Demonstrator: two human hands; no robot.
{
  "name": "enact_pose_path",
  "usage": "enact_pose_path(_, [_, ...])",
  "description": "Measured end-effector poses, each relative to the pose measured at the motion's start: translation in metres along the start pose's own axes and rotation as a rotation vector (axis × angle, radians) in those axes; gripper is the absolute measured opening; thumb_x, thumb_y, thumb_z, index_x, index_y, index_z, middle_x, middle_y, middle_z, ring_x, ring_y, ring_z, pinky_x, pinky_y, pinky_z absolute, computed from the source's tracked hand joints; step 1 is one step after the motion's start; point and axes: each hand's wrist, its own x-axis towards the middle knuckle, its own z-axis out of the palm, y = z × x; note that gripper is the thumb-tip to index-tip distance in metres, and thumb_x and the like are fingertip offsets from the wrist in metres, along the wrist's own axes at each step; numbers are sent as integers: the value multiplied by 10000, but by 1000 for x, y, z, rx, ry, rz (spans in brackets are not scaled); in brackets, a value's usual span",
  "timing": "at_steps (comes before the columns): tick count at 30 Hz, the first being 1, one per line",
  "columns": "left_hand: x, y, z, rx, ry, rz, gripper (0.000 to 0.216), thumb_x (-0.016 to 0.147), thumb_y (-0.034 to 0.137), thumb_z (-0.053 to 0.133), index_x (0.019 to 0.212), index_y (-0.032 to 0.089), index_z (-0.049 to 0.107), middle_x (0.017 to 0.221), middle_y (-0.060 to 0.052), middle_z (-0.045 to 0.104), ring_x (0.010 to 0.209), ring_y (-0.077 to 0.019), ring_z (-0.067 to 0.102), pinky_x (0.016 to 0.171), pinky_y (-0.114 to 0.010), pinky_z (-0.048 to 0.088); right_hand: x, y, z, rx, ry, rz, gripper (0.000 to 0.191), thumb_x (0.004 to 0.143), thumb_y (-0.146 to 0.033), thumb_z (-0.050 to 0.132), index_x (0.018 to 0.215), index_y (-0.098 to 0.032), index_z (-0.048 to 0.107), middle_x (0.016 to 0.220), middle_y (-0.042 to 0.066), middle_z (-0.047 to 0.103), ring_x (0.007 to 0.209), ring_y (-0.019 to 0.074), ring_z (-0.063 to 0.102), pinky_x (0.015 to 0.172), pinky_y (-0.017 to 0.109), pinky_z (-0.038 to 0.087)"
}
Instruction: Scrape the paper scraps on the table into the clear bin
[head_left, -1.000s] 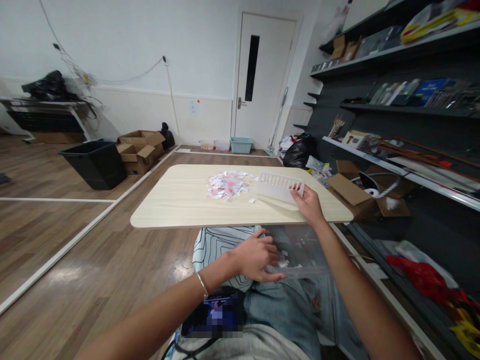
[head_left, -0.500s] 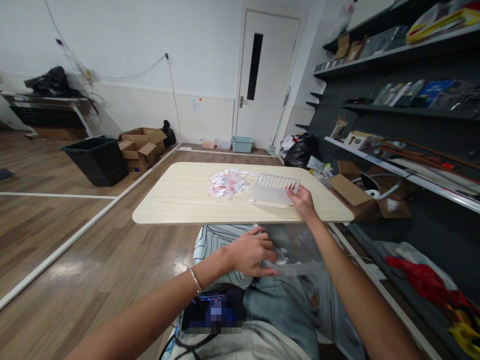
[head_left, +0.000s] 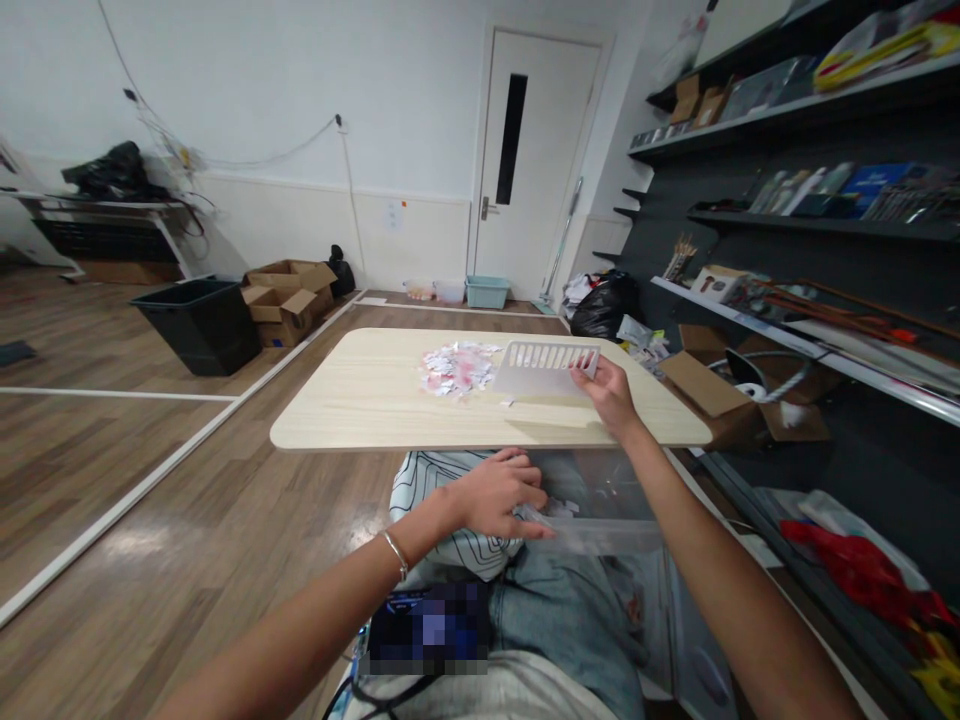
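My right hand (head_left: 609, 398) pinches the right end of a white slotted plastic panel (head_left: 536, 378), tilted over the table (head_left: 352, 405). Its left end is beside a heap of small paper scraps (head_left: 456, 370), white with some pink. One small scrap (head_left: 511, 403) lies apart, near the panel's lower edge. Below the table's front edge, my left hand (head_left: 501, 495) is closed on the left side of a clear plastic box (head_left: 600, 537) above my lap. White scraps lie inside the box; the fingers hide part of its rim.
At right are dark shelves (head_left: 795, 225) and an open cardboard box (head_left: 705, 385). A black bin (head_left: 199, 325) and cardboard boxes (head_left: 289, 300) stand on the floor at left. A dark device with a cable (head_left: 427, 625) lies on my lap.
The panel has risen slightly and shifted a little left with my right hand. My left hand stays at the box, which has tilted slightly. The view has shifted a little.
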Motion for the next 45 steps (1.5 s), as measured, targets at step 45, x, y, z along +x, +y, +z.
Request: enact_pose_path(45, [-210,-143,-117,329,244,-1409,225,983,434,563,837,264,546,1089,-186,766,1097,-370,676,960,-444,527,-21,60,-19,94,325,90,529,654,-590,946,965,-236,706,984,46,792,1020,268,738,1006,428,601])
